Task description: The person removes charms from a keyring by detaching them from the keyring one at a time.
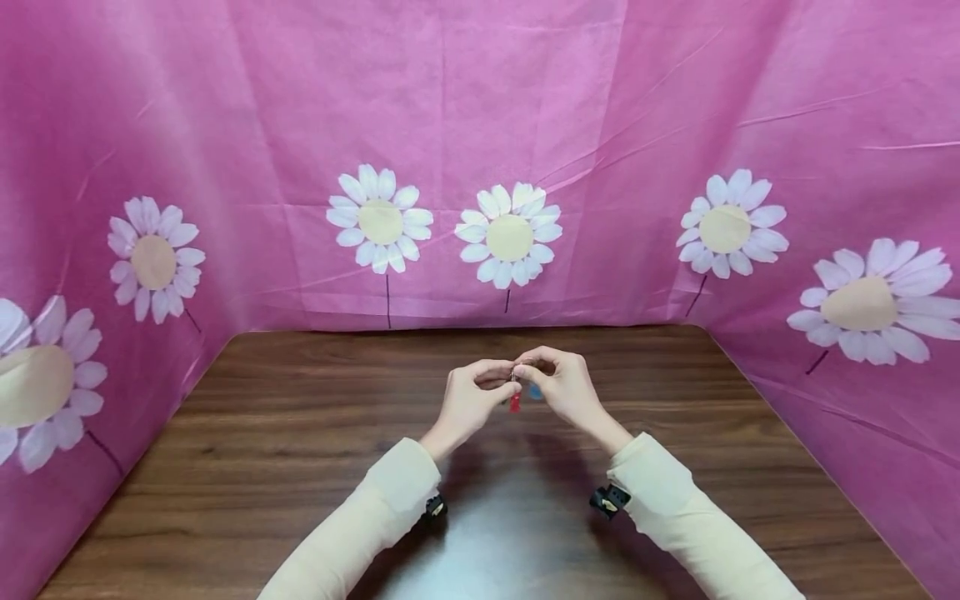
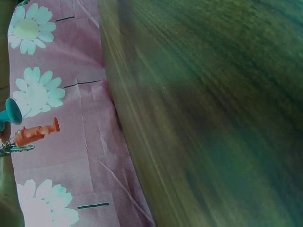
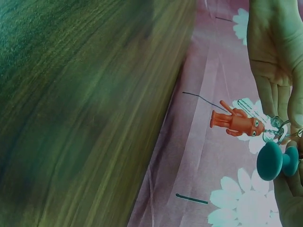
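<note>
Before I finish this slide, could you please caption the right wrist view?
An orange-red figurine dangles from a short chain beside a teal flared knob.

Person wears long cream sleeves [image 1: 341, 533], lower part of frame, with wide plain cuffs [image 1: 651, 471]. Small black devices [image 1: 610, 500] at both wrists, yellowish patch showing.

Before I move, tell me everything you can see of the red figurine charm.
The figurine charm is orange-red and looks like plastic or rubber: a humanoid with big eyes, two arms, legs and wide feet. It hangs feet-down by a metal chain at its head, above the wooden table, between the left grip and right grip. Whether either touches it is unclear.
</note>
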`<state>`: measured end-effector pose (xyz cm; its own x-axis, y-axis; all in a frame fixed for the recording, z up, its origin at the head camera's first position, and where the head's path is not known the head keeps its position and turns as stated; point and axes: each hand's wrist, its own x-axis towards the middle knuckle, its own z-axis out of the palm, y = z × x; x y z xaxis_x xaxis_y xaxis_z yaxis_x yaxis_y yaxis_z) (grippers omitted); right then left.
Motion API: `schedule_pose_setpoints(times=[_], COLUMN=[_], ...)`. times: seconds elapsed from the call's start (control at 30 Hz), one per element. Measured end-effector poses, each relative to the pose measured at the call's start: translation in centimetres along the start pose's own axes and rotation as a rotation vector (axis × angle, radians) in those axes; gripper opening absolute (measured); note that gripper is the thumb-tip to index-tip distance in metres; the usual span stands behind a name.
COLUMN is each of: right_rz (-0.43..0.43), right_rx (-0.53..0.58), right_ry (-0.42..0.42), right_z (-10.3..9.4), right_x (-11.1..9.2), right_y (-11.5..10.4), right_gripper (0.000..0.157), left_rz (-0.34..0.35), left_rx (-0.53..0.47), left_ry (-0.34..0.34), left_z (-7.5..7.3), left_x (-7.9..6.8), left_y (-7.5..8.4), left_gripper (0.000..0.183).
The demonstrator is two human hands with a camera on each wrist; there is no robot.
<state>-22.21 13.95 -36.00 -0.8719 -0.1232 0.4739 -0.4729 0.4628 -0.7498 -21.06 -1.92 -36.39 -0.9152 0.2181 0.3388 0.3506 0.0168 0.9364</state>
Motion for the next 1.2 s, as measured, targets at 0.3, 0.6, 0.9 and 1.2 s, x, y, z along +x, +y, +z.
schedule_pose_setpoints(times=[0.3, 0.6, 0.9, 1.2], right_rz=[0.076, 0.159, 0.173, 0.156], right_rx=[0.092, 0.196, 0.177, 0.176], right_ry=[-0.041, -0.084, -0.063, -0.035], right_z=[0.3, 0.0, -0.1, -0.3], right_x=[0.0, 0.7, 0.5, 0.5], right_y=[-0.1, -0.5, -0.3, -0.1], right_gripper=[0.012, 0.017, 0.017, 0.018], left_rz=[0.032, 0.034, -0.021, -0.055], left_rx=[0.066, 0.048, -0.029, -0.058], left_ry=[0.051, 0.013, -0.003, -0.020], left_z=[-0.2, -0.5, -0.1, 0.2], left_x=[-0.4, -0.1, 0.7, 0.7], left_y=[0.2, 0.3, -2.8, -2.2], left_gripper=[0.029, 0.030, 0.032, 0.035])
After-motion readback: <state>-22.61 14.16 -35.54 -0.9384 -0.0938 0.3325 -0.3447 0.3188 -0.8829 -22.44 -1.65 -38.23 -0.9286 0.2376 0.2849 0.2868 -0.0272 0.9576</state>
